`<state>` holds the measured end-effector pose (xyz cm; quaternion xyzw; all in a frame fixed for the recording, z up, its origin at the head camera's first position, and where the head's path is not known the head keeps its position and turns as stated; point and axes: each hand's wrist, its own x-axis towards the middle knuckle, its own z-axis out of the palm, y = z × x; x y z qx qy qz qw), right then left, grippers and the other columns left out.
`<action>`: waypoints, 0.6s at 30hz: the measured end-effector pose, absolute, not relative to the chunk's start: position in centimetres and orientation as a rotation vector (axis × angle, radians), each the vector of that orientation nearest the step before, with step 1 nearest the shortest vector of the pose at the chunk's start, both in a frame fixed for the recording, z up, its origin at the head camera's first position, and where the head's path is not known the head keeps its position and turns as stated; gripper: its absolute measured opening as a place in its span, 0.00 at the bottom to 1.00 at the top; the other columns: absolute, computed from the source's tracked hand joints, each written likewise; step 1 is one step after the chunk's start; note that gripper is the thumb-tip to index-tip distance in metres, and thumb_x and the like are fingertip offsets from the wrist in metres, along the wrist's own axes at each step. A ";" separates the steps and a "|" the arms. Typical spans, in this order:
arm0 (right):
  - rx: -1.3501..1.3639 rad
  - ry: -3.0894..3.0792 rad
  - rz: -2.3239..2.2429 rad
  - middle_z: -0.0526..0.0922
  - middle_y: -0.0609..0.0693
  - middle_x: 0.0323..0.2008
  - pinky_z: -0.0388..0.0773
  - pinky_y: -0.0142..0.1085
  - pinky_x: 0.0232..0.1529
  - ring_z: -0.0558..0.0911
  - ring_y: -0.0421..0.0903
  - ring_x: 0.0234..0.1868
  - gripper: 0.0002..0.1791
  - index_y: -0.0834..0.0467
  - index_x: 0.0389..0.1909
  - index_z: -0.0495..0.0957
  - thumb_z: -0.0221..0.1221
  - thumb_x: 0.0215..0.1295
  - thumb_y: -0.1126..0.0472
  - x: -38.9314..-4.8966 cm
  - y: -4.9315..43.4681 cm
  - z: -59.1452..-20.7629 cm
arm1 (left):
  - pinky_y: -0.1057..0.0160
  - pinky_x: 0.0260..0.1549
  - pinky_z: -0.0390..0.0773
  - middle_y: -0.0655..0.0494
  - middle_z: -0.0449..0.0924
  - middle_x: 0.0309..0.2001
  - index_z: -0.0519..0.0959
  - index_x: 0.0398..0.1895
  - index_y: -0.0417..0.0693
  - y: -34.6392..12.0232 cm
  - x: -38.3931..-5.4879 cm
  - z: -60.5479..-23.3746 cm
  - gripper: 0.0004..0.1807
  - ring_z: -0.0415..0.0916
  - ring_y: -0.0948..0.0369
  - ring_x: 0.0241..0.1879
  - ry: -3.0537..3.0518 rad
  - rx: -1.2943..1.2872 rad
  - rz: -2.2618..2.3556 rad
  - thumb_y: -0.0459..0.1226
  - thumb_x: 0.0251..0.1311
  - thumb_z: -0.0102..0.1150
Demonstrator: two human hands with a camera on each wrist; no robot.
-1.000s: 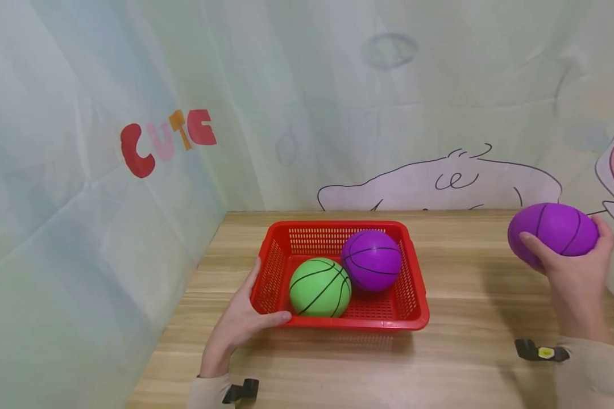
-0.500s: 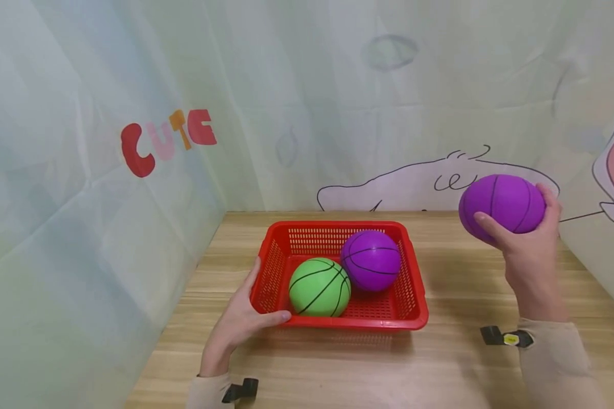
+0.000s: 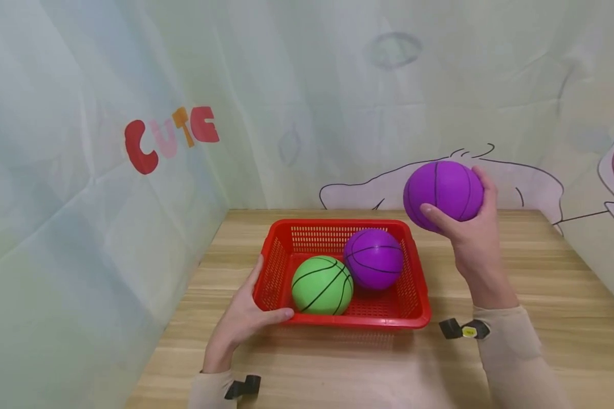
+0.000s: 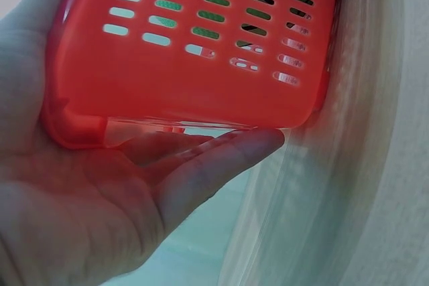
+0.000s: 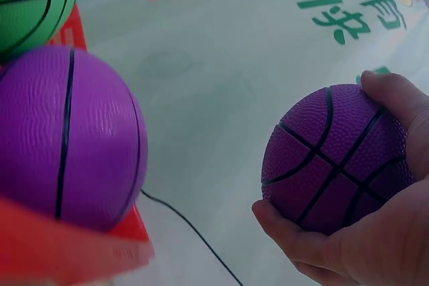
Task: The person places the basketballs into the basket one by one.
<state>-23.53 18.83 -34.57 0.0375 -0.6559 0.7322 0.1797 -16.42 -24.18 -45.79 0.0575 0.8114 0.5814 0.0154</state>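
In the head view a red plastic basket (image 3: 358, 322) with slotted walls stands on the table. A green ball (image 3: 322, 287) with black basketball lines lies inside at the front left, and a purple ball (image 3: 373, 259) beside it toward the back right. My left hand (image 3: 239, 319) holds the basket's near left corner, thumb along the front rim and fingers along the left side. Raised above the table, past the basket's back right corner, my right hand (image 3: 473, 238) grips another purple ball (image 5: 332, 159), thumb and fingers spread round opposite sides.
The wood-patterned table (image 3: 537, 272) extends to the right of the basket and in front of it. Behind and to the left hang printed cloth walls (image 3: 297, 102), with coloured letters (image 3: 142, 147) on the left one.
My right hand has carried its purple ball leftward and a little upward, from far right to near the basket's back right corner. My left hand and the basket have stayed put.
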 end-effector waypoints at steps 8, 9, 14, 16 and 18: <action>0.220 -1.949 2.064 0.59 0.49 0.83 0.85 0.44 0.66 0.66 0.58 0.79 0.60 0.29 0.86 0.55 0.81 0.62 0.63 -23.7 15.1 -33.9 | 0.42 0.66 0.84 0.52 0.61 0.86 0.43 0.94 0.70 -24.1 -16.4 -45.7 0.75 0.70 0.41 0.76 2.533 0.182 1.798 0.46 0.51 0.90; 0.225 -1.964 2.061 0.59 0.49 0.83 0.84 0.48 0.68 0.67 0.58 0.79 0.60 0.29 0.86 0.55 0.81 0.62 0.62 -23.7 14.7 -33.8 | 0.42 0.66 0.84 0.51 0.61 0.86 0.43 0.94 0.69 -24.1 -16.4 -45.8 0.75 0.70 0.41 0.76 2.533 0.187 1.796 0.46 0.51 0.89; 0.247 -2.017 2.059 0.60 0.48 0.83 0.80 0.60 0.72 0.69 0.58 0.77 0.60 0.26 0.85 0.54 0.82 0.63 0.57 -23.7 12.8 -33.6 | 0.41 0.67 0.84 0.51 0.60 0.87 0.42 0.94 0.68 -24.1 -16.4 -45.8 0.75 0.69 0.41 0.77 2.530 0.189 1.799 0.46 0.51 0.89; 0.268 -2.026 2.063 0.60 0.49 0.83 0.80 0.62 0.72 0.71 0.58 0.77 0.60 0.26 0.86 0.54 0.82 0.62 0.56 -23.8 12.0 -33.5 | 0.41 0.66 0.84 0.51 0.61 0.86 0.43 0.94 0.68 -24.1 -16.4 -45.8 0.75 0.70 0.41 0.77 2.535 0.186 1.801 0.46 0.51 0.89; 0.290 -2.030 2.065 0.61 0.51 0.82 0.79 0.62 0.71 0.72 0.59 0.76 0.61 0.25 0.86 0.54 0.82 0.61 0.56 -23.8 11.3 -33.5 | 0.41 0.66 0.85 0.51 0.61 0.86 0.43 0.94 0.69 -24.2 -16.5 -45.8 0.75 0.69 0.41 0.77 2.538 0.195 1.799 0.46 0.51 0.89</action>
